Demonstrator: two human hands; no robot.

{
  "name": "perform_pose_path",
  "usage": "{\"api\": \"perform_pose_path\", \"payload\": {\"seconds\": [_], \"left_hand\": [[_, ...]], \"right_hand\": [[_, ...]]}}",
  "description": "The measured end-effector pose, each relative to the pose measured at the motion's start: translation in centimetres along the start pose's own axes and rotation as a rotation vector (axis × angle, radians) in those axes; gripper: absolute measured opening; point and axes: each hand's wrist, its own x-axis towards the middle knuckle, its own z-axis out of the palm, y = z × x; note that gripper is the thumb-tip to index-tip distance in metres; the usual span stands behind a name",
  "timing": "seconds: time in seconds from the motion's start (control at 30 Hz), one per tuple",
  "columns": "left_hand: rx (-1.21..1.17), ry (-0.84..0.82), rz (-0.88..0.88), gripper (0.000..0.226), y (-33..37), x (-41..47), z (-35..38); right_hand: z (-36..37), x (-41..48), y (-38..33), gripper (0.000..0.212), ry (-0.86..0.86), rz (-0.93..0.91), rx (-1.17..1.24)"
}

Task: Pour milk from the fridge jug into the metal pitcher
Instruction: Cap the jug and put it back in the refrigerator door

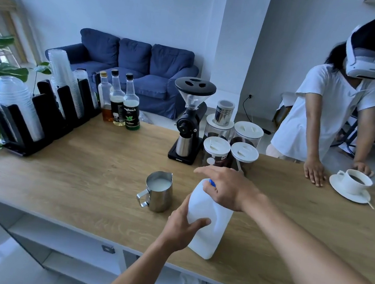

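Now the white plastic milk jug [209,222] stands upright on the wooden surface [96,162], just right of the steel pitcher [159,192], which already holds milk. The left hand [185,228] has its fingers wrapped around the jug body, and the right hand [228,188] grasps the blue cap [212,183] on top. To close it well, I think the left should keep the jug steady while the right turns the cap until tight.
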Motion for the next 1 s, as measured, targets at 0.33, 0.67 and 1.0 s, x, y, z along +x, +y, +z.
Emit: {"api": "perform_pose_path", "payload": {"seconds": [0.33,0.67,1.0], "left_hand": [[0.018,0.039,0.032,0.055,-0.1,-0.3,0.3],[0.056,0.037,0.053,0.056,0.1,-0.4,0.3],[0.051,-0.065,0.118,0.064,0.1,0.1,-1.2]], "right_hand": [[3.7,0.5,-1.8,0.038,0.408,0.33,0.006],[2.8,-0.2,-0.8,0.039,0.327,0.189,0.178],[2.7,-0.7,-1.8,0.039,0.467,0.395,0.73]]}}
